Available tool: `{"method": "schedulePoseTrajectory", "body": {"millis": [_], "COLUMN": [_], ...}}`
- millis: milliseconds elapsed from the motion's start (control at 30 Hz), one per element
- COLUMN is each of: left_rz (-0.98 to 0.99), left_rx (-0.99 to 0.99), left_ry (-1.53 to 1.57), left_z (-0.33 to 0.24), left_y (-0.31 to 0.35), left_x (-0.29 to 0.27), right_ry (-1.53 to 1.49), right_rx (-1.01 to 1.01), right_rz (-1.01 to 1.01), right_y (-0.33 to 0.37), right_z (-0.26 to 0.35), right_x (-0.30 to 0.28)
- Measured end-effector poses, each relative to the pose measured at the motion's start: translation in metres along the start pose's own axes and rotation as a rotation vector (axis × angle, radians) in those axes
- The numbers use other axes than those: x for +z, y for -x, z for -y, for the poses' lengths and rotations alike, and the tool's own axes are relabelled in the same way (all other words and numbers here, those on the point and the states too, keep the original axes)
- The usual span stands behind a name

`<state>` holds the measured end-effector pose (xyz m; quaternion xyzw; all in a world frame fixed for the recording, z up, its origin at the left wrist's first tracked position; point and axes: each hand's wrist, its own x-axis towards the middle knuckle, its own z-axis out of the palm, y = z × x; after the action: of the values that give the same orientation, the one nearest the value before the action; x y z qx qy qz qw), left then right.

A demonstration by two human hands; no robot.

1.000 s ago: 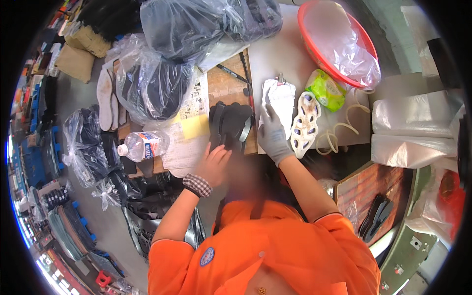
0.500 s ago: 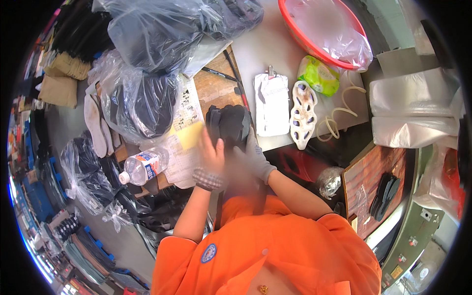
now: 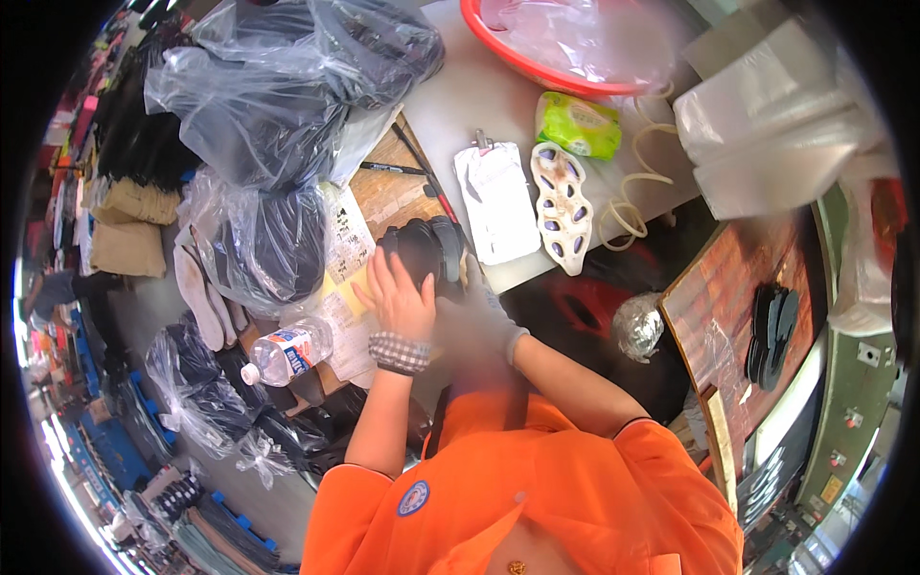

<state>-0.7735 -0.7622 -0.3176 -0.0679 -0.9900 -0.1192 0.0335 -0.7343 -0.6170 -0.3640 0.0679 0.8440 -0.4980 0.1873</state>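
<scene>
A bundle of dark, sole-shaped pieces [image 3: 422, 247] stands on the work table in front of me, their rounded ends pointing away. My left hand [image 3: 399, 299], bare with a checked cuff at the wrist, has its fingers spread against the bundle's near left side. My right hand [image 3: 486, 311], in a grey glove, grips the bundle along its right side. A blurred smear covers the near end of the bundle and part of the glove. Written sheets [image 3: 347, 235] and a yellow slip lie left of the bundle, partly under my left hand.
A clear plastic bottle [image 3: 287, 352] lies left. Bagged dark pieces [image 3: 259, 240] crowd the far left. Beyond my right hand are a white clipped pad [image 3: 498, 201], a holed cream sole [image 3: 563, 206], a green packet [image 3: 578, 125] and a red basin [image 3: 537, 72]. A wooden board [image 3: 714, 287] holds black soles.
The view has shifted, moving the table items left in the picture. My left hand's fingers have spread wider on the bundle, and the bundle's pieces look slightly turned. My right hand stays at its side.
</scene>
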Motion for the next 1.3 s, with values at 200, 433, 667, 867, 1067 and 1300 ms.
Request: {"method": "schedulePoseTrajectory", "body": {"millis": [200, 433, 667, 867, 1067, 1300], "left_rz": [-0.082, 0.050, 1.015, 1.950, 2.479, 2.784], "left_rx": [0.279, 1.099, 1.818, 1.827, 1.806, 1.796], "left_ry": [0.237, 0.937, 2.177, 2.223, 2.012, 1.873], "left_z": [-0.043, -0.226, -0.387, -0.457, -0.533, -0.671], "left_y": [0.049, 0.153, 0.349, 0.500, 0.599, 0.669], "left_x": [-0.024, -0.141, -0.273, -0.310, -0.310, -0.288], "right_ry": [-0.459, -0.699, -0.695, -1.190, -1.299, -1.192], "right_rx": [0.170, 0.340, 0.421, 0.482, 0.399, 0.397], "right_rz": [-0.213, -0.383, -0.950, -1.414, -1.577, -1.846], "right_y": [0.120, 0.352, 0.587, 0.698, 0.764, 0.879], "right_z": [-0.045, -0.169, -0.197, -0.197, -0.216, -0.266], "right_x": [-0.031, -0.038, -0.001, 0.026, 0.039, -0.054]}}
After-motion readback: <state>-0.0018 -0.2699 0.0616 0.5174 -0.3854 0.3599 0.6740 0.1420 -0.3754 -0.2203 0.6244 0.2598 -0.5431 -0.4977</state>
